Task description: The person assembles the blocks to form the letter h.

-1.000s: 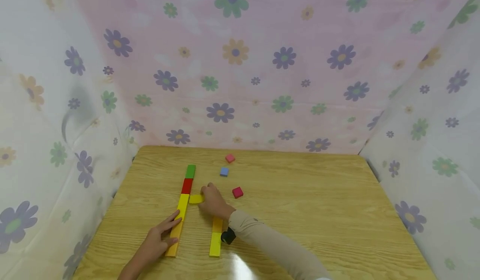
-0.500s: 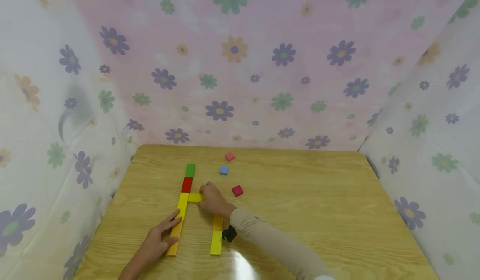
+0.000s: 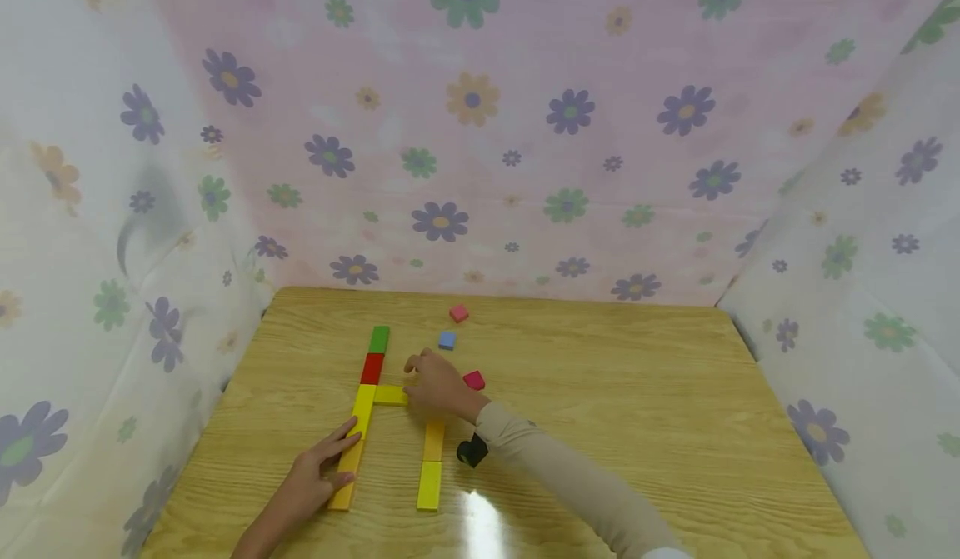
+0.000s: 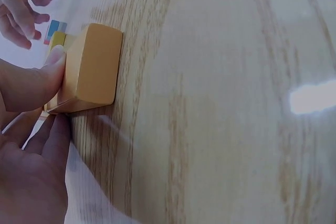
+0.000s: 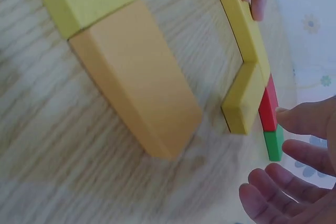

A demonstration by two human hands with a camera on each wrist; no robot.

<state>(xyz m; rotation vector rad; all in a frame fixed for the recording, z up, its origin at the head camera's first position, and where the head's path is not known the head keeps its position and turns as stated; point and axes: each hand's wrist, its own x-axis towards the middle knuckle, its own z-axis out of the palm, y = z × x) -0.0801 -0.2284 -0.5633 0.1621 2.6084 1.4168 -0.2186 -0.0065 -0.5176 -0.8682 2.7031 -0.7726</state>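
Note:
In the head view a straight row of flat blocks lies on the left: green point(image 3: 379, 339), red point(image 3: 372, 368), yellow point(image 3: 363, 406) and orange point(image 3: 341, 499). My left hand point(image 3: 311, 476) holds the orange block at the near end, thumb on one side and fingers on the other; a fingertip reaches the yellow block. A second yellow block point(image 5: 243, 98) sits crosswise, its end against the row. Over its right end hovers my right hand point(image 3: 442, 386), fingers loosely spread and holding nothing. Below that hand a shorter row has an orange block point(image 5: 139, 74) and a yellow block point(image 3: 429, 486).
Loose small blocks lie beyond the right hand: pink point(image 3: 459, 314), blue point(image 3: 447, 341) and crimson point(image 3: 474, 380). A black wrist camera point(image 3: 472, 452) hangs under the right sleeve. Flowered cloth point(image 3: 510, 192) walls the wooden table point(image 3: 637, 426) at the back and sides.
The crosswise yellow block has come up against the left row. My right hand has let it go and lifted slightly right. The left hand stays on the row.

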